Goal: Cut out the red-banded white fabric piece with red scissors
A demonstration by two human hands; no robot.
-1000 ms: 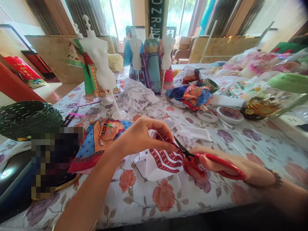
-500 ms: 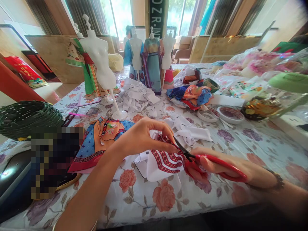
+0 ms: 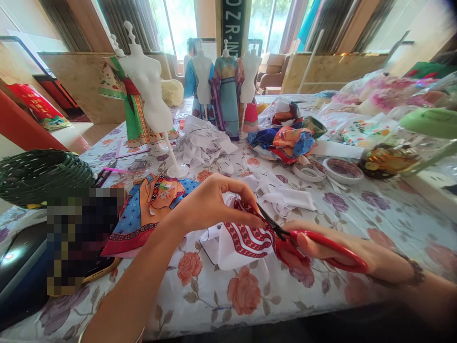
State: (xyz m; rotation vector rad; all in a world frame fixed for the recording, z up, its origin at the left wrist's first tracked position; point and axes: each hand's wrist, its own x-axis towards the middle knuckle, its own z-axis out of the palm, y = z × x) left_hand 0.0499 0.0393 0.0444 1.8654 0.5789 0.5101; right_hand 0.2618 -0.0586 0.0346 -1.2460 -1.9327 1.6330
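My left hand (image 3: 223, 205) pinches a piece of white fabric (image 3: 230, 252) printed with dark red patterned bands. The fabric hangs down from my fingers over the flowered tablecloth (image 3: 185, 305). In my right hand (image 3: 321, 245) is a pair of red-handled scissors (image 3: 333, 245), with fingers through the loops. Their dark blades (image 3: 273, 221) lie at the fabric's right edge, close to my left fingertips. Left of my left wrist, a small orange and blue printed garment (image 3: 143, 214) lies flat. White cloth scraps (image 3: 285, 195) rest just behind my hands.
A bare white mannequin (image 3: 146, 85) stands behind on a thin pole, near dressed mannequins (image 3: 226, 90). More white scraps (image 3: 205, 143), a colourful cloth bundle (image 3: 285, 140) and tape rolls (image 3: 342, 170) lie beyond. At left are a dark green woven basket (image 3: 43, 176) and a phone (image 3: 102, 269).
Almost nothing differs. The scissors and my right hand have shifted very slightly right; my left hand keeps its pinch on the fabric.
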